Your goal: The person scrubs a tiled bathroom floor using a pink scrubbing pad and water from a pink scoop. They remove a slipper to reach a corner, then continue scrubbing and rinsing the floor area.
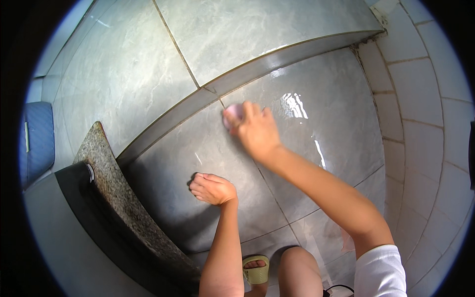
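Observation:
My right hand (256, 130) grips a pale pink pad (233, 113), perhaps a sponge or folded cloth; motion blur hides which. It is pressed against the grey floor tile (200, 137) close to a joint between tiles, just below a low tiled step (237, 80). Wet streaks shine on the tile to its right. Lower and to the left, my left hand (213, 188) has its fingers curled in over the floor, with a dark shadow beside them. Nothing shows in it, though the palm is turned away.
A granite slab (122, 208) on a dark base (87, 196) bounds the left side. White tiled wall (412, 96) closes off the right. At far left is a blue object (39, 137). My foot in a yellow-green slipper (256, 273) and my bare knee (300, 271) are below.

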`<action>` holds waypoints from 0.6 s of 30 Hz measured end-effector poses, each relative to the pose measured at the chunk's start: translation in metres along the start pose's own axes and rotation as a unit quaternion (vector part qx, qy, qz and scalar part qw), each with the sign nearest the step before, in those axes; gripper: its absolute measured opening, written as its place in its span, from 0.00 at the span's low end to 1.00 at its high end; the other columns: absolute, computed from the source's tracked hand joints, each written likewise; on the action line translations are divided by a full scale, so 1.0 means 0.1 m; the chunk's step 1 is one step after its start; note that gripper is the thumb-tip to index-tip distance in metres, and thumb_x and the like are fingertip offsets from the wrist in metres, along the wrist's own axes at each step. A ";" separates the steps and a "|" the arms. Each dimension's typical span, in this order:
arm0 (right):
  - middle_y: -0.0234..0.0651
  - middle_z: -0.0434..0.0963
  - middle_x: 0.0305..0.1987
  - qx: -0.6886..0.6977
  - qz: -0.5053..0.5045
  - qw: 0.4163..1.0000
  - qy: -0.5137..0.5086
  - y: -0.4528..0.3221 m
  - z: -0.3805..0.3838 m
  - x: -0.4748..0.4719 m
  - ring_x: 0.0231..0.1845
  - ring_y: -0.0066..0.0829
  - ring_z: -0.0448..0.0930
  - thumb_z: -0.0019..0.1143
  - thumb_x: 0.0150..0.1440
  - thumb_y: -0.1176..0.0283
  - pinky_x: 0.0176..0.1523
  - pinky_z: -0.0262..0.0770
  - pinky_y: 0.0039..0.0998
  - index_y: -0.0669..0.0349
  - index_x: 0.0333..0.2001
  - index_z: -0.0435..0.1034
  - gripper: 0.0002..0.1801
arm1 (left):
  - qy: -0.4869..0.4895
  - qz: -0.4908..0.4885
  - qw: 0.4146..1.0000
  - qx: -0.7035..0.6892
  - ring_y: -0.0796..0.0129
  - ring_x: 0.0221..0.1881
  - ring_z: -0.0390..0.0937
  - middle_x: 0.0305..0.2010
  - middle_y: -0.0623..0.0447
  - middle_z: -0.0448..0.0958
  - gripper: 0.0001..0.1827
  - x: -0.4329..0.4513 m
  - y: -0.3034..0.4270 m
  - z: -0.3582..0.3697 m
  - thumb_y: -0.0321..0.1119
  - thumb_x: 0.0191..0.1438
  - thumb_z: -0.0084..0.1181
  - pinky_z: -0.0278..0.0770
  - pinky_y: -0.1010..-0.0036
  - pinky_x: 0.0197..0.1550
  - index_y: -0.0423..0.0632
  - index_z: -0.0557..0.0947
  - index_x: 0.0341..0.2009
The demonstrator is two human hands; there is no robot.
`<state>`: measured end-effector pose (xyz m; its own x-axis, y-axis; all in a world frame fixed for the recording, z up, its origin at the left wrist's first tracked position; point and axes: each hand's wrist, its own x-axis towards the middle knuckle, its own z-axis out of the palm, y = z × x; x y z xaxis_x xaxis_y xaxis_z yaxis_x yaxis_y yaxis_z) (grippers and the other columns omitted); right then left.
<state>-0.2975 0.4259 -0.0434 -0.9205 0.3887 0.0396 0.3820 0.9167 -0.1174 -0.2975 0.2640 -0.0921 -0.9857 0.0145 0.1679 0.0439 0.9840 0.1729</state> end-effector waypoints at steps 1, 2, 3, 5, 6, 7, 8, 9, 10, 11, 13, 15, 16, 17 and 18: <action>0.38 0.65 0.37 -0.002 0.038 0.999 -0.005 0.04 -0.03 0.11 0.39 0.33 0.66 0.50 0.49 0.62 0.37 0.62 0.34 0.45 0.50 0.66 0.21 | 0.002 -0.003 1.000 0.003 0.51 0.36 0.61 0.32 0.45 0.62 0.09 0.02 -0.03 -0.01 0.36 0.52 0.35 0.58 0.60 0.38 0.45 0.66 0.31; 0.38 0.65 0.37 -0.011 0.081 0.997 -0.012 0.11 -0.08 0.20 0.39 0.33 0.66 0.50 0.49 0.61 0.38 0.63 0.34 0.45 0.50 0.66 0.21 | 0.000 -0.003 1.000 0.001 0.51 0.36 0.61 0.32 0.45 0.62 0.09 0.01 -0.02 -0.01 0.36 0.52 0.35 0.58 0.60 0.38 0.45 0.66 0.31; 0.38 0.65 0.37 -0.015 0.124 0.992 -0.019 0.13 -0.09 0.24 0.40 0.33 0.66 0.50 0.49 0.61 0.38 0.63 0.34 0.45 0.50 0.66 0.22 | -0.002 -0.003 1.000 0.003 0.51 0.36 0.61 0.32 0.45 0.62 0.09 0.01 -0.02 -0.02 0.36 0.52 0.35 0.58 0.60 0.38 0.45 0.66 0.31; 0.38 0.64 0.38 -0.037 0.068 0.996 -0.045 -0.05 -0.06 0.12 0.40 0.32 0.66 0.50 0.49 0.61 0.38 0.62 0.34 0.45 0.50 0.66 0.22 | -0.002 -0.007 1.000 0.005 0.51 0.36 0.61 0.32 0.45 0.62 0.09 -0.01 -0.03 0.00 0.36 0.51 0.36 0.58 0.61 0.38 0.45 0.66 0.31; 0.38 0.64 0.38 -0.021 0.013 0.998 -0.059 -0.15 -0.07 0.01 0.40 0.33 0.66 0.50 0.49 0.61 0.38 0.62 0.34 0.46 0.49 0.66 0.21 | -0.001 -0.009 1.000 0.002 0.51 0.36 0.61 0.33 0.45 0.62 0.09 0.00 -0.01 0.00 0.36 0.51 0.36 0.58 0.61 0.38 0.45 0.66 0.31; 0.39 0.64 0.39 -0.005 -0.041 0.997 -0.072 -0.20 -0.06 -0.04 0.40 0.33 0.66 0.50 0.49 0.61 0.38 0.62 0.34 0.46 0.49 0.66 0.21 | 0.000 -0.009 1.000 0.002 0.50 0.36 0.61 0.33 0.45 0.62 0.09 0.00 -0.01 0.00 0.36 0.51 0.36 0.58 0.61 0.38 0.45 0.66 0.31; 0.39 0.64 0.38 0.010 -0.037 0.998 -0.047 -0.16 -0.03 -0.03 0.40 0.33 0.66 0.50 0.49 0.62 0.38 0.61 0.34 0.47 0.49 0.66 0.21 | 0.002 -0.009 1.000 0.002 0.50 0.36 0.61 0.33 0.45 0.62 0.09 0.01 -0.02 -0.01 0.37 0.51 0.36 0.58 0.60 0.38 0.45 0.66 0.31; 0.39 0.65 0.38 0.021 0.005 0.999 -0.049 -0.15 -0.04 0.02 0.40 0.34 0.66 0.51 0.48 0.62 0.38 0.62 0.34 0.47 0.49 0.66 0.21 | 0.002 -0.007 1.000 0.002 0.50 0.36 0.61 0.33 0.45 0.62 0.09 0.01 -0.02 -0.01 0.37 0.51 0.36 0.58 0.60 0.38 0.45 0.66 0.31; 0.40 0.65 0.38 0.031 0.046 0.997 -0.050 -0.15 -0.04 0.08 0.41 0.34 0.66 0.51 0.48 0.62 0.39 0.62 0.34 0.47 0.48 0.67 0.21 | -0.003 -0.009 1.000 0.002 0.50 0.36 0.61 0.33 0.45 0.62 0.09 0.00 -0.01 -0.01 0.37 0.51 0.36 0.58 0.60 0.38 0.45 0.66 0.31; 0.40 0.65 0.37 0.042 0.087 0.994 -0.052 -0.18 -0.04 0.13 0.41 0.35 0.66 0.51 0.47 0.62 0.39 0.62 0.34 0.48 0.48 0.67 0.21 | -0.007 -0.011 1.000 0.002 0.50 0.36 0.61 0.33 0.45 0.62 0.09 0.00 0.01 -0.02 0.37 0.51 0.36 0.58 0.60 0.38 0.45 0.66 0.31; 0.40 0.65 0.36 0.016 0.084 0.996 0.016 -0.30 0.05 0.09 0.40 0.35 0.66 0.48 0.48 0.67 0.38 0.62 0.34 0.50 0.46 0.67 0.19 | -0.012 -0.012 1.000 0.000 0.50 0.37 0.61 0.33 0.44 0.62 0.09 -0.01 0.01 -0.02 0.37 0.51 0.36 0.58 0.60 0.37 0.45 0.66 0.31; 0.38 0.66 0.34 0.029 0.033 0.997 0.062 -0.28 0.11 0.06 0.39 0.33 0.67 0.42 0.50 0.71 0.36 0.61 0.31 0.54 0.44 0.68 0.15 | -0.010 -0.016 1.000 -0.006 0.50 0.37 0.61 0.33 0.44 0.62 0.09 0.00 0.00 0.00 0.37 0.51 0.36 0.58 0.60 0.37 0.45 0.66 0.31; 0.38 0.66 0.34 0.044 0.055 0.998 0.000 -0.16 0.02 0.13 0.40 0.33 0.67 0.43 0.50 0.71 0.36 0.61 0.32 0.55 0.42 0.68 0.14 | -0.010 -0.015 1.000 -0.005 0.51 0.37 0.61 0.33 0.45 0.62 0.09 0.00 0.00 -0.01 0.36 0.51 0.36 0.57 0.60 0.37 0.45 0.66 0.32; 0.39 0.66 0.35 -0.002 0.095 0.995 0.000 -0.07 0.01 0.22 0.40 0.34 0.67 0.44 0.50 0.70 0.37 0.61 0.32 0.55 0.40 0.69 0.13 | -0.010 -0.014 1.000 -0.005 0.51 0.36 0.60 0.33 0.45 0.61 0.08 0.00 0.00 -0.02 0.36 0.51 0.36 0.57 0.61 0.38 0.46 0.66 0.32; 0.39 0.66 0.35 0.023 0.115 0.993 0.007 0.01 -0.05 0.26 0.40 0.34 0.67 0.45 0.49 0.69 0.37 0.61 0.32 0.55 0.40 0.69 0.13 | -0.008 -0.014 1.000 -0.005 0.52 0.36 0.60 0.33 0.45 0.61 0.08 0.01 0.00 -0.03 0.36 0.50 0.37 0.57 0.61 0.38 0.46 0.66 0.32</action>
<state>-0.3207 0.4368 -0.0377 -0.8083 0.5885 0.0198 0.5773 0.7987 -0.1697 -0.2981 0.2637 -0.0885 -0.9889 -0.0099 0.1481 0.0180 0.9824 0.1862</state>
